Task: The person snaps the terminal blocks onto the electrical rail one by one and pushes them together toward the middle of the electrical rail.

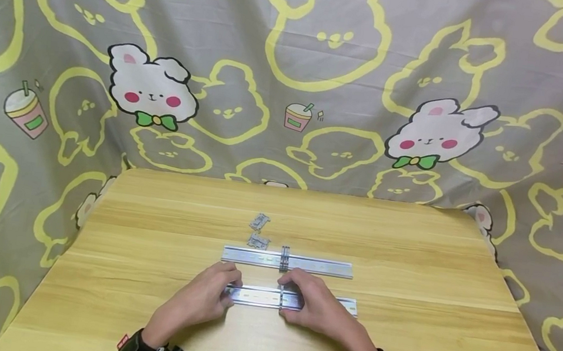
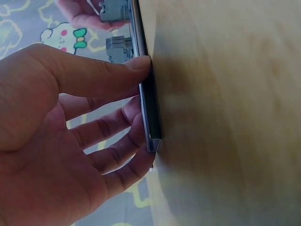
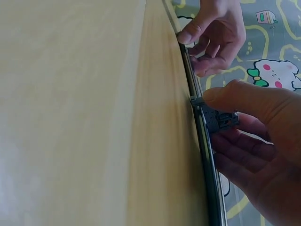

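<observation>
Two slotted metal DIN rails lie one behind the other on the table. My left hand (image 1: pixel 204 294) grips the left end of the near rail (image 1: pixel 257 297), thumb on the near edge and fingers on the far side in the left wrist view. Further right on this rail stands a thin grey plastic rail clip (image 3: pixel 220 120). My right hand (image 1: pixel 318 308) pinches that clip between its thumb and fingers, across the rail's width. Its underside against the rail is hidden. The far rail (image 1: pixel 244 256) carries several similar clips (image 1: pixel 284 259) pressed side by side, just beyond my right fingertips.
Behind the far rail, two loose grey clips (image 1: pixel 259 221) lie flat, left of the mounted ones. The wooden table (image 1: pixel 411 246) reaches back to a grey curtain (image 1: pixel 234 45) with cartoon prints, which also hangs along both sides.
</observation>
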The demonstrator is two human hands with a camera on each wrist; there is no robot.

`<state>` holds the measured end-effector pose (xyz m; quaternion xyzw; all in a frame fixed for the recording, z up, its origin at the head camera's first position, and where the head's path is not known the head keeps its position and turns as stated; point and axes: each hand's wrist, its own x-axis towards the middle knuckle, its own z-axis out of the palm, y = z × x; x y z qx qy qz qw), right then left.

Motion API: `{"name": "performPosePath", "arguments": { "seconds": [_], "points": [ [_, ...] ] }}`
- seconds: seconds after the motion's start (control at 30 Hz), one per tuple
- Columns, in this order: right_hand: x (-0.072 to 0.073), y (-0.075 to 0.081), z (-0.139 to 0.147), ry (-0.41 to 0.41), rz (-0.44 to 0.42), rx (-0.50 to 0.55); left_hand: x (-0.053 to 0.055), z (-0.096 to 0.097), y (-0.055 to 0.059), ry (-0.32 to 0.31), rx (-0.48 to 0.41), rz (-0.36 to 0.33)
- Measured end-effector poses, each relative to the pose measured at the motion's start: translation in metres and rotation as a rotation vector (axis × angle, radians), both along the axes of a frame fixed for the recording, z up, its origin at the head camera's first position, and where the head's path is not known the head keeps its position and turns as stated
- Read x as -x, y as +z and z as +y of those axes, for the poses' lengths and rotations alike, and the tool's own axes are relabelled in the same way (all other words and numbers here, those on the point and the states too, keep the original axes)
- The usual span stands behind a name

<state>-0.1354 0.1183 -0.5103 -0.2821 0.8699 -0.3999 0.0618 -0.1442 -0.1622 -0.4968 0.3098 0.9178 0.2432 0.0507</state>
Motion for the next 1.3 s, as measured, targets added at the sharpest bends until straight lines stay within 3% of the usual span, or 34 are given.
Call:
{"name": "performPosePath", "arguments": {
  "seconds": [0.83,1.03,1.1,1.2,1.3],
  "points": [
    [-0.002,0.003,-0.003,0.005,-0.012,-0.049,0.002,-0.007,0.002,-0.028,-0.023,-0.079],
    [-0.003,0.026,0.01,0.063,-0.038,-0.006,0.002,-0.005,0.003,-0.026,-0.022,-0.078],
    [0.002,0.037,0.014,0.075,-0.007,0.021,0.002,-0.004,0.002,-0.024,-0.019,-0.073],
    [0.017,0.054,0.014,0.078,0.078,0.013,0.002,-0.004,0.002,-0.024,-0.012,-0.069],
    [0.042,0.067,0.007,0.098,0.173,-0.061,0.003,-0.006,0.002,-0.024,-0.001,-0.066]
  ]
}}
